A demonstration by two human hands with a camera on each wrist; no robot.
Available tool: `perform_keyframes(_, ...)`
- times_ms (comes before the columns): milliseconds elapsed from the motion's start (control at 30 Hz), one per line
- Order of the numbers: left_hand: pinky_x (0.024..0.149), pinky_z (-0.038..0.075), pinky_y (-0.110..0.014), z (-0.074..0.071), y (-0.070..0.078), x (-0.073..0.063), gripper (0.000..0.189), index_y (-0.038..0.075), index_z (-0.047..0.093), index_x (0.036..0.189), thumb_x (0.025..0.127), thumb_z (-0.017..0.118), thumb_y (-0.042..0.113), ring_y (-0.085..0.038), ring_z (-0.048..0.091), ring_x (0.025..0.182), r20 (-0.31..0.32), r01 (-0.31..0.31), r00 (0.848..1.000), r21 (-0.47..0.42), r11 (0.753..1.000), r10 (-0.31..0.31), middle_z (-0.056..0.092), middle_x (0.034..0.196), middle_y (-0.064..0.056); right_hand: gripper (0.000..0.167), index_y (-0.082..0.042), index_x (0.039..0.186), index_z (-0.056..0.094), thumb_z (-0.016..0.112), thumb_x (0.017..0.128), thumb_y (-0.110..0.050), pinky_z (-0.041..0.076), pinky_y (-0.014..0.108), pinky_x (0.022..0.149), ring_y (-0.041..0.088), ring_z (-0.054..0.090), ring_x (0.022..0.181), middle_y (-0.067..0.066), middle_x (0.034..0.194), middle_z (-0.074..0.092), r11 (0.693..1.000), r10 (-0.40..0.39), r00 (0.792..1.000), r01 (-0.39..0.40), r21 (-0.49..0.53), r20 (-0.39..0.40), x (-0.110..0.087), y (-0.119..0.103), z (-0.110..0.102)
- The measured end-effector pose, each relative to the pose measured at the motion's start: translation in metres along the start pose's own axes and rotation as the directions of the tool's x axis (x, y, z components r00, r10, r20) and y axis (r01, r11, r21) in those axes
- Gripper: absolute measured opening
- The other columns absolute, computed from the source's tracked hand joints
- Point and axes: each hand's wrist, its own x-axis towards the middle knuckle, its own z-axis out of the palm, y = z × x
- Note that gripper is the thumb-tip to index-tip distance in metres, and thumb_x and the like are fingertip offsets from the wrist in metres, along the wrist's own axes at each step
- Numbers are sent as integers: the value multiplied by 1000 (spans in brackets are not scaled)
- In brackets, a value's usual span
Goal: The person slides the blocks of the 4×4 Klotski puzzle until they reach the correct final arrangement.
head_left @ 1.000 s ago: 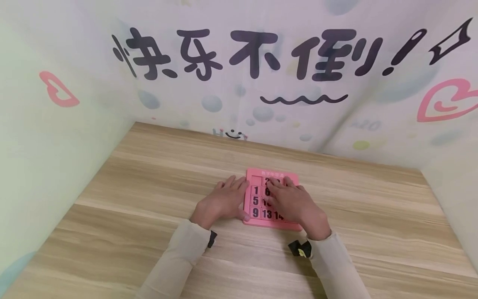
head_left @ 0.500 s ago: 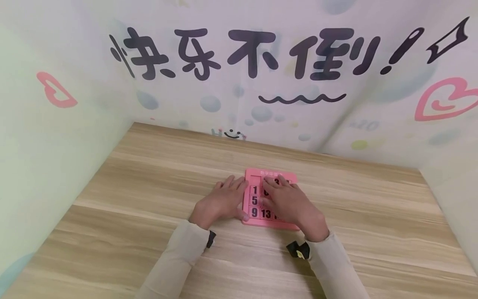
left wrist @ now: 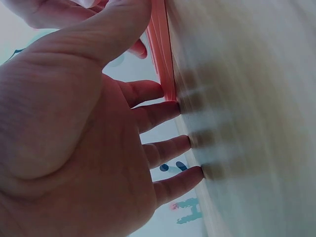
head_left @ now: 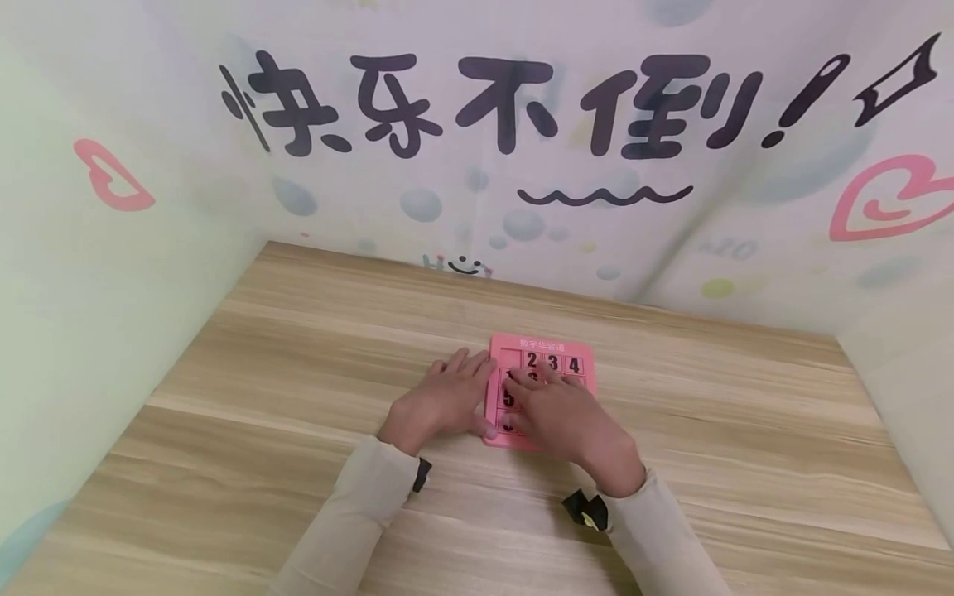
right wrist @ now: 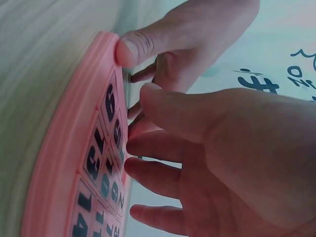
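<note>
A pink number slide puzzle (head_left: 589, 352) lies flat on the wooden table, with black-numbered square tiles in a raised frame. Tiles 2, 3 and 4 show in its top row, and the slot at the top left has no tile. My left hand (head_left: 443, 406) rests along the puzzle's left edge, its thumb (right wrist: 127, 52) on the near corner and its fingers (left wrist: 163, 153) extended, the tips down at the table. Over the left-hand tiles is my right hand (head_left: 562, 414), fingers extended and tips at the left column; it hides many of the lower tiles.
The wooden table (head_left: 298, 348) runs back to a pale printed backdrop (head_left: 477, 215) with large black characters and hearts. Pale walls stand at the left and right. A black strap (head_left: 585, 509) shows by the right sleeve, another by the left.
My right hand has slid left and toward me across the puzzle, from the upper middle tiles to the left column, uncovering tiles 2, 3 and 4. The left hand has stayed in place.
</note>
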Motion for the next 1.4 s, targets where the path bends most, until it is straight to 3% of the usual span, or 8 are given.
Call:
perform_keyframes(600,121,19,-56,-1,1,1,100,9,21,158,84,75,47,-34,9,153,1,9,1000,-18,1000,-9,16,166,-9,57,-16,150,45,48,102,-47,27,64,115,38,25,149,4,159,36,1000,19,1000,-19,-11,13,4,-1,4)
perform_keyframes(1400,121,20,-56,-1,2,0,101,9,23,158,82,75,49,-35,10,153,-5,5,1000,-1,1000,-5,17,166,-8,60,-17,153,39,47,102,-48,23,64,117,39,18,151,4,162,31,999,47,997,-46,27,-55,11,4,12)
